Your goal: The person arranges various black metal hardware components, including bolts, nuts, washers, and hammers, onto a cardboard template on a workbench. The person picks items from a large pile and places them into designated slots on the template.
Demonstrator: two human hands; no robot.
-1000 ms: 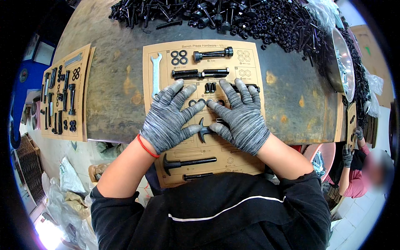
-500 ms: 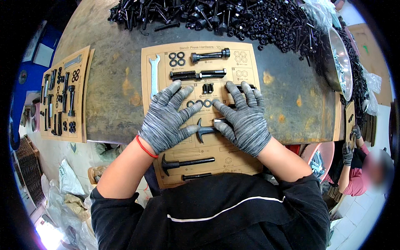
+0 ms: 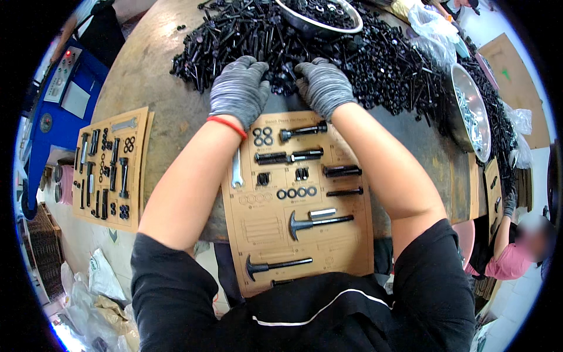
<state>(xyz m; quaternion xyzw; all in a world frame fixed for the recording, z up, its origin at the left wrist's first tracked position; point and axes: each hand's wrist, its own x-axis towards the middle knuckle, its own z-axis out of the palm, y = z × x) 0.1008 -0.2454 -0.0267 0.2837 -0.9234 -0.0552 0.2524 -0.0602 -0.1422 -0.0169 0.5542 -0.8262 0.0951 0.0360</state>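
My left hand, in a grey striped glove with a red cord at the wrist, reaches the near edge of a pile of black bolts. Its fingers are apart, touching the bolts. My right hand, gloved alike, is beside it with bent, parted fingers among the hardware; I see nothing gripped in either. Below them lies a brown printed card. It carries an open-end wrench, black washers, long bolts, a silver tube and black T-shaped hooked pins.
Another filled card lies at the left. A metal bowl sits on the pile; a second bowl with silver parts stands at the right, near plastic bags. A blue machine is far left. A co-worker in pink works at the right.
Both hands have left the card and moved forward to the bolt pile. The card's middle rows, covered before, now show. The view has shifted so more of the pile and a bowl appear.
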